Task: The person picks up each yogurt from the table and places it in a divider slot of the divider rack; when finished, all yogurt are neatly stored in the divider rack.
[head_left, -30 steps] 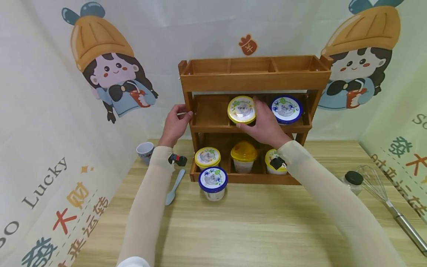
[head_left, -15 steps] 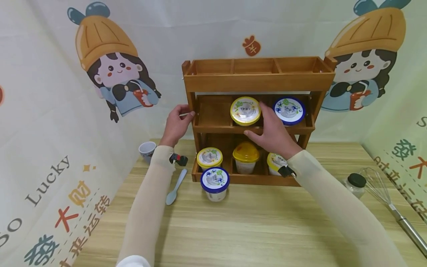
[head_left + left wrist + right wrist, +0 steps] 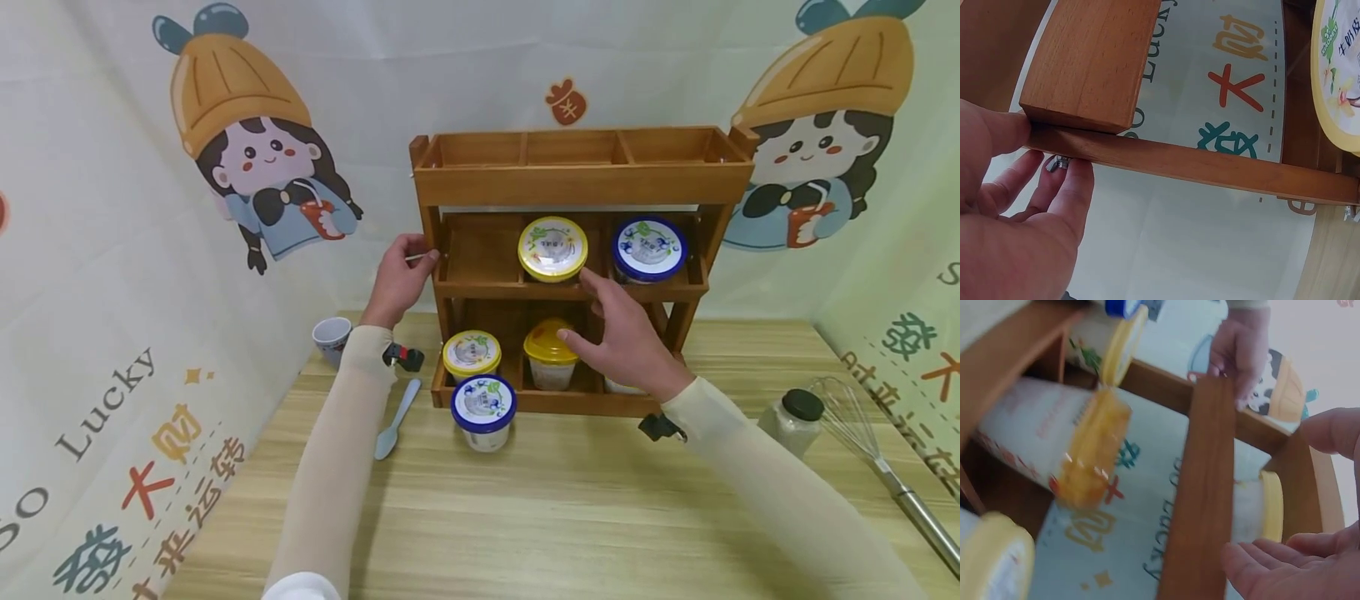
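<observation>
A three-tier brown wooden rack [image 3: 585,185] stands at the back of the table. My left hand [image 3: 399,279] pinches its left upright, thumb on one side and fingers on the other, beside a metal wing nut [image 3: 1057,164]. On the middle tier sit a yellow-lidded tub [image 3: 553,248], in the centre compartment, and a blue-lidded tub [image 3: 649,248] at the right. My right hand [image 3: 633,342] is just below and right of the yellow-lidded tub, thumb and fingers apart, holding nothing. It overlaps the lower tier in the head view, mostly hiding a tub [image 3: 622,387] there.
The lower tier also bears a yellow-lidded tub [image 3: 471,352] and a dome-lidded cup [image 3: 551,357]. Before the rack stands another blue-lidded tub [image 3: 483,410]. At left are a spoon [image 3: 396,419] and a small cup [image 3: 331,337]; at right, a black-capped jar [image 3: 795,417] and a whisk [image 3: 885,467].
My right hand has let go of the yellow-lidded tub in the middle tier and drawn down and to the right. The left hand keeps its hold on the rack.
</observation>
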Demonstrator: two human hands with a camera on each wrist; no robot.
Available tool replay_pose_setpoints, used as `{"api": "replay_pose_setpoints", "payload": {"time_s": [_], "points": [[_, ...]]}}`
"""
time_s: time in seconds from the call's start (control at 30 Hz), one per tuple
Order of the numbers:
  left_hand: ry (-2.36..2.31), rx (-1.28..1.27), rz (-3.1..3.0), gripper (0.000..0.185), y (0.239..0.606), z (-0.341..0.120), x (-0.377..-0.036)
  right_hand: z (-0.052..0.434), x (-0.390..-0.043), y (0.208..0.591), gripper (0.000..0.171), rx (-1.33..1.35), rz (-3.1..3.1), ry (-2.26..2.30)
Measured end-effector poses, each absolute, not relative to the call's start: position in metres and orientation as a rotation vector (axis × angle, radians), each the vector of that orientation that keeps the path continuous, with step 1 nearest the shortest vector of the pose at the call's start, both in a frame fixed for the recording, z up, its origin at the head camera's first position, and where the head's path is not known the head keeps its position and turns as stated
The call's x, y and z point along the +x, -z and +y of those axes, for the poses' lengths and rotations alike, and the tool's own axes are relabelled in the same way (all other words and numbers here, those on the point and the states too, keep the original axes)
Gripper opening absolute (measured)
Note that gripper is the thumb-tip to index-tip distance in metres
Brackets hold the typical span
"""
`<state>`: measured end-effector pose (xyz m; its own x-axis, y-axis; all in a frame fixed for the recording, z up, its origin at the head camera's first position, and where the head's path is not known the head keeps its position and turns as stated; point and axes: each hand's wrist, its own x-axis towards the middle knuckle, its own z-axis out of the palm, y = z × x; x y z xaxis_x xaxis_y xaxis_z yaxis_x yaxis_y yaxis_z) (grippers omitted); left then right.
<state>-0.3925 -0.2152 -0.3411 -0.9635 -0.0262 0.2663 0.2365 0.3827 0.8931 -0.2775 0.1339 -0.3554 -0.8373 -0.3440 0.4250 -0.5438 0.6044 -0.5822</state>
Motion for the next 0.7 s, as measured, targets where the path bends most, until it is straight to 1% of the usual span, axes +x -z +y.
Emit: {"api": "replay_pose_setpoints", "payload": {"time_s": [0.23,0.7], "points": [[1.614,-0.181,-2.422,0.046,0.343,-0.216,-0.395,0.122,-0.271,0.381,0.083,0.831,-2.512,-1.155],[1.593,-0.166,-2.439,0.043,0.341,-0.216,-0.392,0.081,-0.266,0.415,0.086,0.899,-2.613,-1.213]]}}
